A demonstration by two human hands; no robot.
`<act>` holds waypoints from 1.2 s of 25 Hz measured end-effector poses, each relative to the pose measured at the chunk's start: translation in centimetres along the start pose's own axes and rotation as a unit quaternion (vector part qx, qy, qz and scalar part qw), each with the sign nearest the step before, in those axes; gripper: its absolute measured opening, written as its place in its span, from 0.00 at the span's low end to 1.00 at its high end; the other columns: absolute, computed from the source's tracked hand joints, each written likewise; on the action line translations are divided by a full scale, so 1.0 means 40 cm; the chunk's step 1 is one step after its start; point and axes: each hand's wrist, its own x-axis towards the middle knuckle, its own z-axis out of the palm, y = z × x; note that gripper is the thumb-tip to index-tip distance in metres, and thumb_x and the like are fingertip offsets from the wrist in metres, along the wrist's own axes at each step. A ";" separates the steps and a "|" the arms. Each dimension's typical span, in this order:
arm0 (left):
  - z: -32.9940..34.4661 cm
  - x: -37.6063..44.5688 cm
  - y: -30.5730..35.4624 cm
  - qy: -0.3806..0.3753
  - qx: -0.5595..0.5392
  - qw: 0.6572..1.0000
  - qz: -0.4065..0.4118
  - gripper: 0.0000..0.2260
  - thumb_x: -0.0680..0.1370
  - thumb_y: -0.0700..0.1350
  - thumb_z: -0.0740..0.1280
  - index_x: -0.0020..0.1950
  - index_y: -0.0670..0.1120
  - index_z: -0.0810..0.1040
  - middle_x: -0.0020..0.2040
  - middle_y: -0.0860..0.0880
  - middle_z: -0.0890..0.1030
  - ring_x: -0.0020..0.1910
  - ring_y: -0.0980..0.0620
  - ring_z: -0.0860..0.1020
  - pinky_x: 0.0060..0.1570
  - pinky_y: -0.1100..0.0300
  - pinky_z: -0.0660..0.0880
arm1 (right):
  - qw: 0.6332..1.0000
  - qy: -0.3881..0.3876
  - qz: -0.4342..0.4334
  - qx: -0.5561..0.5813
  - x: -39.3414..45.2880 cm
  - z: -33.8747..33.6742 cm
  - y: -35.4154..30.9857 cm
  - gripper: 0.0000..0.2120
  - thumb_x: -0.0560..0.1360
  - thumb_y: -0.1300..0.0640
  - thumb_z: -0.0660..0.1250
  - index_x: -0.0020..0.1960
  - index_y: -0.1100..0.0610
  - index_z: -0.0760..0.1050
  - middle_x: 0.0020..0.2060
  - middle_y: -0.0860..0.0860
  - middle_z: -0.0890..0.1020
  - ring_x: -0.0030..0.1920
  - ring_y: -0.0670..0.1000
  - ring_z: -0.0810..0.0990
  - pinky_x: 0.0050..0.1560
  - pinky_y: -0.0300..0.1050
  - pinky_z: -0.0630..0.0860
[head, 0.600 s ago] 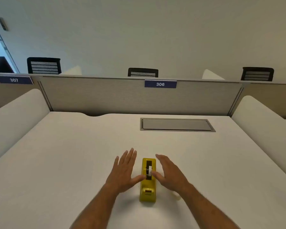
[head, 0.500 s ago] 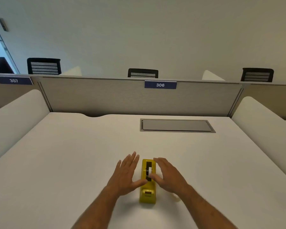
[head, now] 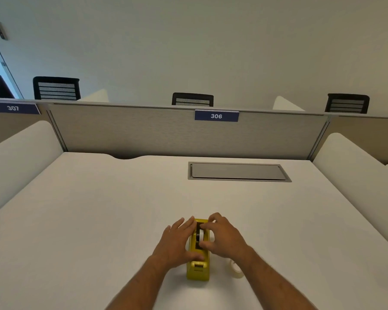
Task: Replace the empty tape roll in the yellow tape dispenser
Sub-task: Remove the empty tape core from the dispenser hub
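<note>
The yellow tape dispenser [head: 198,268] stands lengthwise on the white desk [head: 99,220] near its front. A white empty roll [head: 201,235] sits on a black hub in its slot. My left hand [head: 177,242] lies flat against the dispenser's left side, thumb across its top. My right hand [head: 224,237] curls over the right side, with thumb and fingertips touching the roll from front and back. A clear tape roll [head: 236,269] lies on the desk to the right of the dispenser, partly hidden by my right forearm.
A grey cable hatch [head: 238,172] is set into the desk further back. A beige partition [head: 143,130] with a blue "306" sign closes the far edge. Rounded white dividers [head: 20,157] flank both sides. Black chair backs show behind the partition.
Both hands have closed in from beside the dispenser onto it. The left now presses its side, and the right fingers have curled around the roll.
</note>
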 end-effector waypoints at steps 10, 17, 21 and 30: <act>0.002 0.003 -0.009 0.020 -0.040 0.999 0.013 0.49 0.64 0.71 0.70 0.78 0.56 0.53 0.80 0.57 0.54 0.78 0.53 0.55 0.76 0.52 0.56 | 1.000 0.024 -0.005 0.001 0.023 0.005 -0.026 0.21 0.71 0.45 0.72 0.62 0.48 0.75 0.60 0.47 0.76 0.58 0.49 0.73 0.52 0.42 0.76; 0.000 0.005 -0.003 0.021 -0.048 0.999 -0.001 0.50 0.63 0.72 0.71 0.78 0.57 0.54 0.79 0.57 0.56 0.76 0.54 0.59 0.75 0.53 0.58 | 1.000 0.029 -0.007 0.002 0.019 0.007 -0.018 0.21 0.70 0.43 0.72 0.60 0.47 0.74 0.59 0.46 0.78 0.55 0.47 0.73 0.50 0.39 0.73; -0.005 -0.003 0.006 0.017 -0.055 0.998 -0.006 0.49 0.64 0.70 0.72 0.78 0.57 0.53 0.79 0.57 0.55 0.76 0.53 0.59 0.75 0.52 0.59 | 0.999 0.038 -0.002 0.019 0.016 0.013 -0.012 0.21 0.69 0.43 0.72 0.60 0.47 0.74 0.58 0.45 0.80 0.54 0.47 0.74 0.51 0.40 0.74; -0.016 -0.010 0.027 0.032 -0.089 0.995 -0.022 0.48 0.64 0.66 0.75 0.77 0.56 0.56 0.78 0.55 0.61 0.75 0.51 0.62 0.74 0.53 0.61 | 0.996 0.046 0.024 0.078 0.016 -0.007 -0.012 0.21 0.67 0.44 0.75 0.57 0.43 0.72 0.54 0.44 0.82 0.50 0.46 0.77 0.48 0.35 0.74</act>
